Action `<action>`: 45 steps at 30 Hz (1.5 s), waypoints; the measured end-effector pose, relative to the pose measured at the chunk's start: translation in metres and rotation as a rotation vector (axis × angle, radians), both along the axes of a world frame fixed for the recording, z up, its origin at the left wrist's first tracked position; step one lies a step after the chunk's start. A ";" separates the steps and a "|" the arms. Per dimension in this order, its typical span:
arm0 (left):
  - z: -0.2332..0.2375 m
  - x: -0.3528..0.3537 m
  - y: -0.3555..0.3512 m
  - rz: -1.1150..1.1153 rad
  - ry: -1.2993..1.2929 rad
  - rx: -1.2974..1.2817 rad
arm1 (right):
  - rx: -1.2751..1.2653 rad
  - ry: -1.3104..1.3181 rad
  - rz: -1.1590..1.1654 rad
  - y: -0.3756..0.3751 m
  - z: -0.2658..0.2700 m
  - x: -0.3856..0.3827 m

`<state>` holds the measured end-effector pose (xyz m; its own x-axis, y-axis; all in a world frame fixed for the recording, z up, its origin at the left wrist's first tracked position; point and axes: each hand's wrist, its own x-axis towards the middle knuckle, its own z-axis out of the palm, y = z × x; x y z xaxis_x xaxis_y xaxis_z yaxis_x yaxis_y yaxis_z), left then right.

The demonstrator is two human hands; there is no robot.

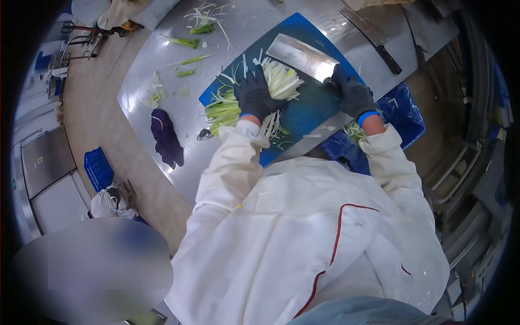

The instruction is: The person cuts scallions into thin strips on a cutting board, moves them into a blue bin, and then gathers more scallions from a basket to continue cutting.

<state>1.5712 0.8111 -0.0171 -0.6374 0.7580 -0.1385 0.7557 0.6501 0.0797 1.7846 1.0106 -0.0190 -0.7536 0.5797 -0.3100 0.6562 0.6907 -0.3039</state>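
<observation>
A blue cutting board (309, 108) lies on a steel table (146, 92). On it sits a pile of leek strips (281, 81), white at one end and green at the other. My left hand (255, 96), in a dark glove, presses down on the pile. My right hand (352, 95), also gloved, grips the handle of a wide cleaver (300, 54), whose blade lies at the far end of the leeks. I wear a white jacket with red piping.
Loose leek scraps (192, 42) lie scattered on the table's far left. A dark cloth (165, 138) rests near the table edge. A second knife (374, 40) lies far right. A blue bag (403, 111) holds cut leek. A blue crate (98, 169) stands on the floor.
</observation>
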 end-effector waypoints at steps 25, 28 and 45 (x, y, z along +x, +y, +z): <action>-0.016 0.042 -0.004 -0.534 0.018 0.213 | -0.609 0.526 -0.462 -0.058 0.008 0.047; -0.012 0.047 0.016 -0.584 -0.034 0.421 | -0.464 0.577 -0.538 -0.073 0.014 0.049; -0.009 -0.003 0.058 -0.349 -0.267 0.124 | -0.369 0.470 -0.337 -0.068 -0.013 0.054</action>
<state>1.5683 0.8692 -0.0265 -0.2951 0.9424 -0.1575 0.8703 0.3331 0.3627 1.8386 0.9423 -0.0319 -0.6532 0.7257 -0.2161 0.5582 0.2685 -0.7851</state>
